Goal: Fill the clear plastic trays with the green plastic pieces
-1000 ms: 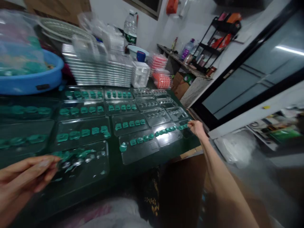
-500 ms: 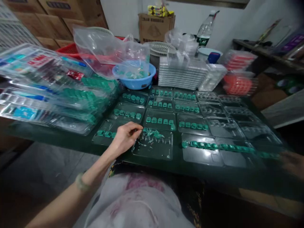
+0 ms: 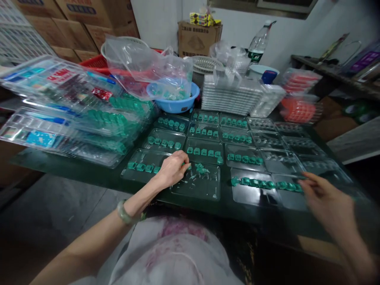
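My left hand is closed in a pinch over the left side of a clear plastic tray. A small green piece shows at its fingertips. In that tray lie a little heap of green bits and some pale shreds. On the right, my right hand has thumb and fingers pressed together, slightly blurred, beside a row of green cube-like pieces. A thin dark sliver shows at its fingertips, too small to name. Another green row sits in the tray to the left of it.
More clear trays with green rows cover the dark table. Stacked packs stand on the left. Behind are a blue basin under a plastic bag, stacked clear trays, a bottle and orange-red packs.
My left hand has shifted a little to the right relative to the tray. My right hand has come in from the right edge to the end of the green row. The view has turned slightly.
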`<state>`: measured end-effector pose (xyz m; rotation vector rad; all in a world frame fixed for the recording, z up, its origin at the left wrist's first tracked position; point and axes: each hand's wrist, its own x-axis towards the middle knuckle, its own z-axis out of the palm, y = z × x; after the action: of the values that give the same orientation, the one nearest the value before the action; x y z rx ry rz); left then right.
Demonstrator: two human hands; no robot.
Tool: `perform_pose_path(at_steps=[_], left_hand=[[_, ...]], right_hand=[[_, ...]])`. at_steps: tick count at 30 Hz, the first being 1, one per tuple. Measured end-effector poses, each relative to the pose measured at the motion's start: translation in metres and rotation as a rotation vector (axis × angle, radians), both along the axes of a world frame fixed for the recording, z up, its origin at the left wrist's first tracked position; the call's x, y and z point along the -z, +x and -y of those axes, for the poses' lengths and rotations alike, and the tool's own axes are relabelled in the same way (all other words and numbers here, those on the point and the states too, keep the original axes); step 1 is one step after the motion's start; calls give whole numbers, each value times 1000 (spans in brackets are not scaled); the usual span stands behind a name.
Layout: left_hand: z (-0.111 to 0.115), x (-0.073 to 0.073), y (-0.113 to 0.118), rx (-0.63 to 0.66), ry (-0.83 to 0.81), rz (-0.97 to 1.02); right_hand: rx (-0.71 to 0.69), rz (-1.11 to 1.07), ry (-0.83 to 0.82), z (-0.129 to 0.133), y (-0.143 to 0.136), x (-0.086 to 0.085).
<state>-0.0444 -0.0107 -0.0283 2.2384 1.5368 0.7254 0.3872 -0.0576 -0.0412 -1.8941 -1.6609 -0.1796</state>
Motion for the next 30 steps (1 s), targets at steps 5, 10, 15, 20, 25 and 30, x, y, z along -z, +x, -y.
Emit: perform_pose_path(at_steps=[5,10,15,20,25,30], left_hand=[[11,-11,5,-99,-251,536],[25,-22,18,-36,-412,877],[29,-21,16,-7,-480,961],[23,-13,7,-97,-557,1215],[23,-17,2,-66,-810,1452],[27,-19,13,-48,-897,1456]], right_hand=[[-400,-350,-57,5,-154,-17],[-653,-540,-91,-9,-252,-16],[-736,-748,-209,-20,-267,-5],[-688,-624,-210,-13,-259,4],[-590,-240,-126,-2,-256,-3],[-633,-370,-64,9,-258,-26]])
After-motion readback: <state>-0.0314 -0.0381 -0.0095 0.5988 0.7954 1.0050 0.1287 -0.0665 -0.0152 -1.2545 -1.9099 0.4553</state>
